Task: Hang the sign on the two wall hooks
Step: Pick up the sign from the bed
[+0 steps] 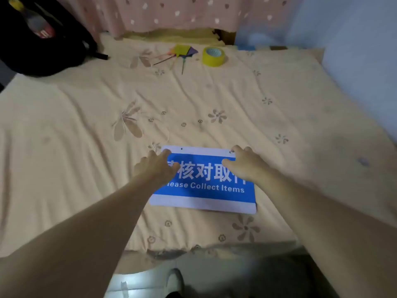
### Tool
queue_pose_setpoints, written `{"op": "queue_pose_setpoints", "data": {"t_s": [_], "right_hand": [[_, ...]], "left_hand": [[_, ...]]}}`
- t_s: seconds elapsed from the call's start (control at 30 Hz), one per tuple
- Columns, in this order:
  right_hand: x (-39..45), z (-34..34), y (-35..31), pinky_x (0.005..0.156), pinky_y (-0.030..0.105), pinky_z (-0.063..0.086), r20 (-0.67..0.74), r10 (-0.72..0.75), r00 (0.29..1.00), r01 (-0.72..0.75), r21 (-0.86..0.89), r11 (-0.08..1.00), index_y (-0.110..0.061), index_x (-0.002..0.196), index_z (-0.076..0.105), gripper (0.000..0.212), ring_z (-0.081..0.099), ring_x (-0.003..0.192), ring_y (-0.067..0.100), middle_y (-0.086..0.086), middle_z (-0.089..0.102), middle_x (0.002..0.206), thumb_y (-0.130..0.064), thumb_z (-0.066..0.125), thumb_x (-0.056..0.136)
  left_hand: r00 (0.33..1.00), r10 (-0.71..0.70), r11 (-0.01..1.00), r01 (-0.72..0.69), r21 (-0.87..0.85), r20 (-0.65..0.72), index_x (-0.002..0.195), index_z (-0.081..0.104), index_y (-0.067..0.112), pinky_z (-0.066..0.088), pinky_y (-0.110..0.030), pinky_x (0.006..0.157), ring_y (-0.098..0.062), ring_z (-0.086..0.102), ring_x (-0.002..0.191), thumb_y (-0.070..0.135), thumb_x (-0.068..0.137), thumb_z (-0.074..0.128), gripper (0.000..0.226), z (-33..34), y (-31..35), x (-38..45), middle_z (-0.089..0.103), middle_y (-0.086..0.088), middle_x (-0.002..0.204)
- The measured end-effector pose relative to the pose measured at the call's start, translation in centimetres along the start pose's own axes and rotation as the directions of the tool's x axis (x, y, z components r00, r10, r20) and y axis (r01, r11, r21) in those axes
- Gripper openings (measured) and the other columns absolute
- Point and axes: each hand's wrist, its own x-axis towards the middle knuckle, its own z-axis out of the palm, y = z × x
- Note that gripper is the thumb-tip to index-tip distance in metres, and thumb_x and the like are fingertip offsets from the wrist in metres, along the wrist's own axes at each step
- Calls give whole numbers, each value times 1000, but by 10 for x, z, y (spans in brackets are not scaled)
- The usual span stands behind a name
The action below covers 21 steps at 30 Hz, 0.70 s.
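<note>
A blue and white sign [204,190] reading "Please Collect Items" lies flat on the bed near its front edge. Two small holes sit along its white top strip. My left hand [158,166] rests over the sign's upper left corner, fingers spread. My right hand [245,164] lies over the upper right corner, fingers apart and covering one hole. Neither hand has lifted the sign. No wall hooks are in view.
The bed carries a beige flowered sheet [86,125]. At the far side lie a yellow tape roll [213,57] and coloured cable ties [178,54]. A black backpack [43,39] with a bottle sits at the far left. A pink curtain [171,14] hangs behind; a pale wall is at right.
</note>
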Motion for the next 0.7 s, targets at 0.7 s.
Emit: {"op": "queue_pose_setpoints", "data": {"t_s": [0.7], "right_hand": [[37,35,20,91,36,41,-20,465,885,-410,438,800,-33,149,7,91,34,129,30,12,31,141,-33,64,78]], "left_hand": [[921,-357,856,388,-340,154,129,27,40,40,-44,100,-32,35,113,59,68,72,78,44,6,57,32,-12,119]]}}
